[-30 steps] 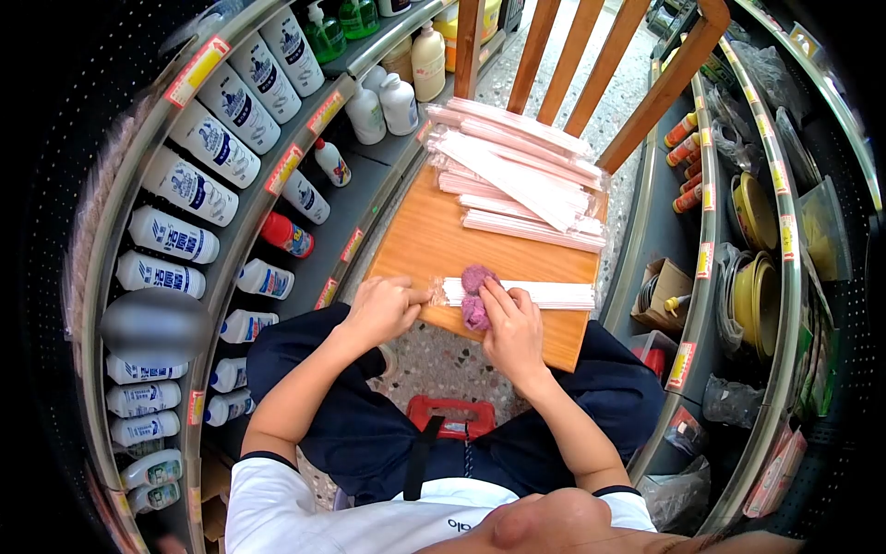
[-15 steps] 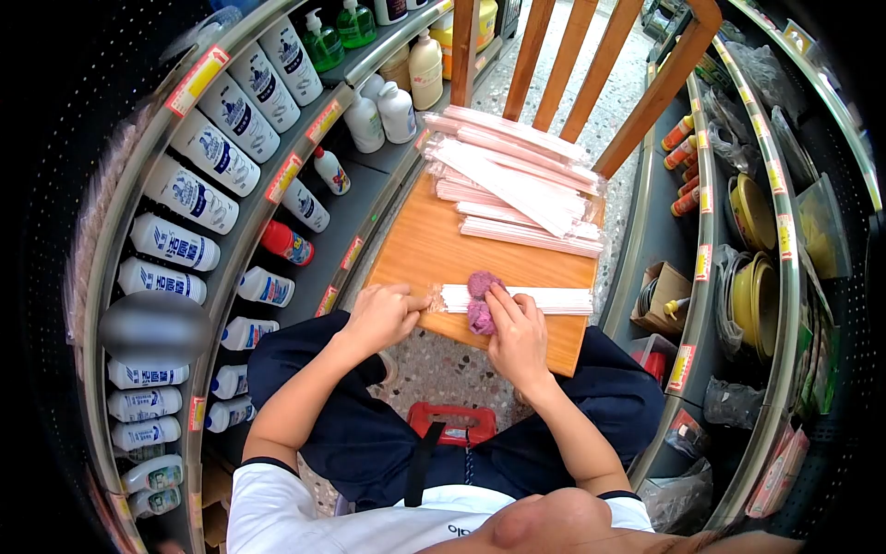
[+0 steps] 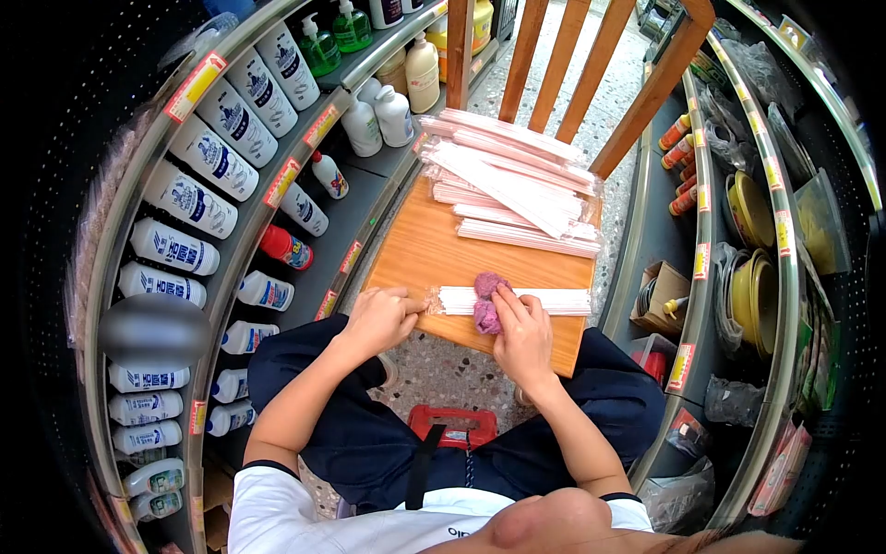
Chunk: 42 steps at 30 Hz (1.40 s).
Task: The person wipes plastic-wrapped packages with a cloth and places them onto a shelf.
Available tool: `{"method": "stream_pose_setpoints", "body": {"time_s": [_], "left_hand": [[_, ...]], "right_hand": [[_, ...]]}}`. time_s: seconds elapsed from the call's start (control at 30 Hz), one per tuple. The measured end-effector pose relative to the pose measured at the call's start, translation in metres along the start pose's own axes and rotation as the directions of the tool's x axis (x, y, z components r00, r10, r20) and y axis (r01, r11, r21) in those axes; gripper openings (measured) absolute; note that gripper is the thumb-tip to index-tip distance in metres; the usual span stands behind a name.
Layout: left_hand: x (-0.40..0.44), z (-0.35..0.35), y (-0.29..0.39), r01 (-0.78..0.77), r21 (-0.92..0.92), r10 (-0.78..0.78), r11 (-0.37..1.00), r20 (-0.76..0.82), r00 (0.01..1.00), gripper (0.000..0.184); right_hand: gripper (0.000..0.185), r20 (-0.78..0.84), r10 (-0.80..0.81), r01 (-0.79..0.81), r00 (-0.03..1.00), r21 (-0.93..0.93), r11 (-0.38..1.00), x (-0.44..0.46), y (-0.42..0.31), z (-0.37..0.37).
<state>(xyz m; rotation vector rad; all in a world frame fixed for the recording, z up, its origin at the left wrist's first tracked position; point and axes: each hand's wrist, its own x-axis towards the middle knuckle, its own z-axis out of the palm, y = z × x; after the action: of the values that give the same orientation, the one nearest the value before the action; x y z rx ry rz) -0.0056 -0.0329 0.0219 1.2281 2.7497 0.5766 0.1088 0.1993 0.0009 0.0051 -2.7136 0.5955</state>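
Note:
A slim packet of white straw-like sticks (image 3: 568, 302) in clear plastic lies across the near part of a wooden chair seat (image 3: 406, 249). My left hand (image 3: 380, 319) has its fingers closed on the crinkled plastic at the packet's left end. My right hand (image 3: 522, 334) grips a bunched purple cloth (image 3: 487, 317) and presses it on top of the packet, left of its middle. Farther back on the seat, several similar pinkish-white packets (image 3: 517, 185) lie in a loose pile, one askew on top.
Slatted wooden chair back (image 3: 563, 65) rises behind the pile. Shelves of white bottles (image 3: 214, 159) curve along the left. On the right, shelving holds orange-capped bottles (image 3: 678, 134), yellow pans (image 3: 761, 295) and a cardboard box (image 3: 660, 291). A red plastic object (image 3: 452, 425) is between my legs.
My right hand and the purple cloth have slid slightly right along the packet. My left hand stays at the packet's left end.

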Motion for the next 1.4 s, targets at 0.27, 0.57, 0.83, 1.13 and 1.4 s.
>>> {"method": "stream_pose_setpoints", "body": {"time_s": [0.27,0.57,0.83,1.13,1.4], "left_hand": [[0.000,-0.001,0.001,0.015,-0.010,-0.015,1.000,0.003,1.000,0.026],[0.000,0.001,-0.001,0.003,-0.009,-0.003,1.000,0.002,1.000,0.026],[0.000,0.000,0.000,0.026,-0.007,-0.025,1.000,0.019,0.999,0.026],[0.001,-0.002,0.002,0.025,-0.007,-0.025,1.000,0.022,0.999,0.025],[0.000,0.000,0.000,0.007,-0.008,-0.007,1.000,-0.006,1.000,0.026]], "right_hand": [[0.052,-0.016,0.011,-0.010,1.000,0.015,1.000,-0.001,0.003,-0.001],[0.050,-0.019,0.017,-0.017,1.000,-0.009,1.000,-0.002,0.006,-0.003],[0.052,-0.027,0.031,-0.031,0.999,-0.027,0.999,-0.003,0.011,-0.007],[0.052,-0.042,0.045,-0.047,0.998,-0.033,0.998,-0.005,0.016,-0.010],[0.053,-0.044,0.056,-0.057,0.997,-0.036,0.998,-0.007,0.019,-0.011]]}}
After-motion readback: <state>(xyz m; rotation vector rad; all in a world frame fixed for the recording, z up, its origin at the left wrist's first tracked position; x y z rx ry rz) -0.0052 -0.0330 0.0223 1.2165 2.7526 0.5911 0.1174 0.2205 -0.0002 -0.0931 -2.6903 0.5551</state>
